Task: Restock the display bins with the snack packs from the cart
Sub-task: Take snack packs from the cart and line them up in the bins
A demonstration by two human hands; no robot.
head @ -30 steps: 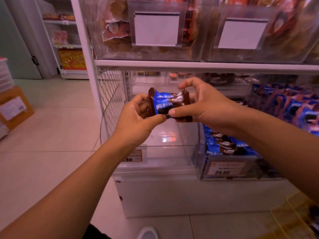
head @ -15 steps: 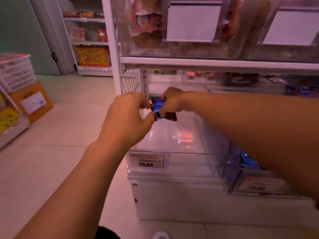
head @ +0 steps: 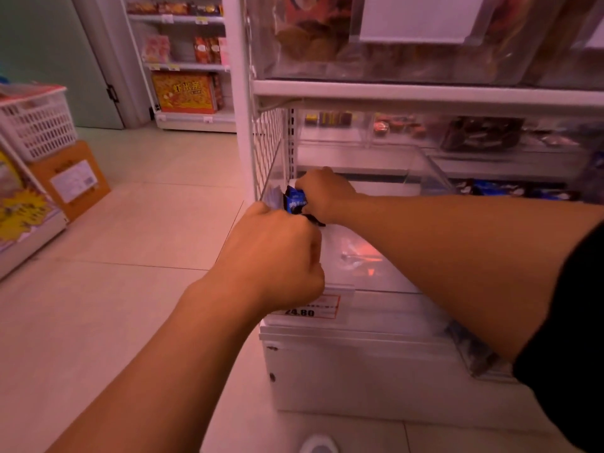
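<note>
Pack [head: 295,201] pinched in curled right hand [head: 323,196] fingers over bin [head: 434,178]; left hand [head: 277,253] curled alongside, grip unclear

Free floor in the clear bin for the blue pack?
Yes. The clear bin floor is bare between the hands and its price tag front, and rightward to its side wall. Crowded: far-left corner, where left hand and right hand hold the blue snack pack.

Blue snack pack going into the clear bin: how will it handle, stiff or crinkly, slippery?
The blue snack pack looks like glossy film, so probably crinkly and a bit slippery. It is small, pinched by right hand and left hand, so likely light; its contents may crush.
</note>
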